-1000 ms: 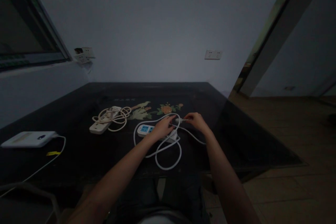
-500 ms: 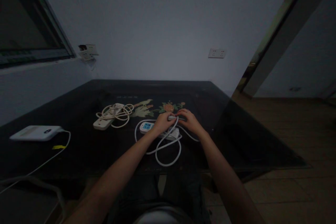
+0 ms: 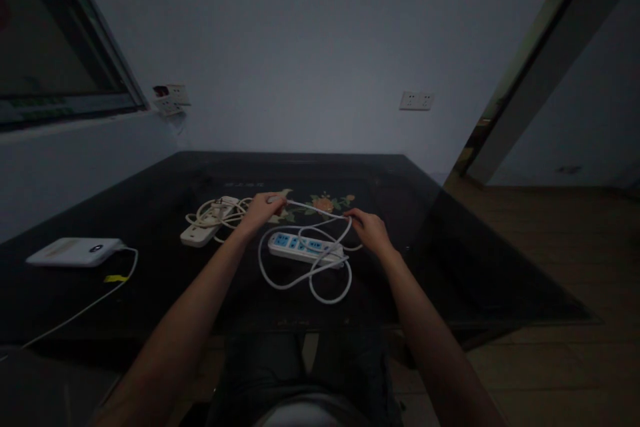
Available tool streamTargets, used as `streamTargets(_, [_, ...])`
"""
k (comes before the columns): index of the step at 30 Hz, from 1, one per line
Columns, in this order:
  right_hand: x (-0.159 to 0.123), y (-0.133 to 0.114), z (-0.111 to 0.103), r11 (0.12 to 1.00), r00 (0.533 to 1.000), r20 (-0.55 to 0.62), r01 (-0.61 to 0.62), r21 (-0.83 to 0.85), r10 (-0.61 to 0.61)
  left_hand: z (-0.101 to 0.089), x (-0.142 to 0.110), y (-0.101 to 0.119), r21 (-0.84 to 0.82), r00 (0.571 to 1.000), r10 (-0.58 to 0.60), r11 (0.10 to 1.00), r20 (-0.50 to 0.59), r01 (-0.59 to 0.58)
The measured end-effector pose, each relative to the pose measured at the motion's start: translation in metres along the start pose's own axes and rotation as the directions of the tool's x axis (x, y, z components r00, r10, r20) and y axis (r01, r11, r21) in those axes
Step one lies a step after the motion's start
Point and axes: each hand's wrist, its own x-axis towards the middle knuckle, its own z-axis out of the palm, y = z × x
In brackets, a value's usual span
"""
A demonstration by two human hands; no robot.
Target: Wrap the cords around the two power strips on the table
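We are facing a pale wall (image 3: 300, 67), which is standing beyond the blue-socketed power strip (image 3: 305, 248). A black table (image 3: 410, 213) is spreading under and around that strip, and a painted flower design (image 3: 323, 203) is showing on the tabletop just beyond it. A white cord (image 3: 327, 302) is looping over and around the strip, crossing its right end and leaving one loop on our side of it. Well left of the strip, a white device (image 3: 75, 252) is lying flat. Nearer on the same side, a second power strip (image 3: 199, 233) is resting under its own tangled cream cord (image 3: 220, 209).

Beyond the left end of the blue-socketed strip, our left hand (image 3: 259, 211) is gripping one end of the white cord, fingers curling closed around it; in this dim light we are perhaps seeing a plug there. Beyond the strip's right end, our right hand (image 3: 369, 230) is pinching the cord between thumb and fingers, and the length between both hands is running nearly straight. High on the wall, beyond and right of the strip, paired sockets (image 3: 417, 101) are showing. Far to its left, a yellow scrap (image 3: 116, 278) is lying near the device.
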Motion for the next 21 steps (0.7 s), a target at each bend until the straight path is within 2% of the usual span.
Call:
streamTargets(6, [0.000,-0.004,-0.001,0.987,1.000,-0.029,0.003,0.162,0.002,-0.050,0.000,-0.014,-0.154,0.993,-0.104,0.984,-0.063,0.093])
streamTargets(9, [0.001,0.003,0.004,0.967,0.999,-0.029,-0.008,0.256,0.016,-0.079,0.003,-0.022,-0.296,0.973,-0.190,0.944,-0.134,0.143])
streamTargets(11, [0.002,0.009,0.008,0.952,0.999,-0.021,-0.018,0.305,0.026,-0.102,0.003,-0.024,-0.387,0.965,-0.227,0.908,-0.132,0.161])
streamTargets(14, [0.004,0.016,0.014,0.942,0.999,-0.020,-0.026,0.335,0.035,-0.134,-0.002,-0.022,-0.476,0.957,-0.281,0.853,-0.072,0.215])
streamTargets(16, [0.004,0.019,0.015,0.945,0.999,-0.024,-0.026,0.326,0.036,-0.148,-0.008,-0.019,-0.510,0.950,-0.310,0.824,-0.040,0.247])
streamTargets(18, [0.005,0.021,0.015,0.955,0.999,-0.026,-0.022,0.297,0.031,-0.154,-0.015,-0.017,-0.526,0.945,-0.328,0.803,0.004,0.281])
streamTargets(21, [0.005,0.021,0.013,0.970,1.000,-0.025,-0.008,0.242,0.015,-0.152,-0.028,-0.018,-0.549,0.936,-0.320,0.761,0.146,0.345])
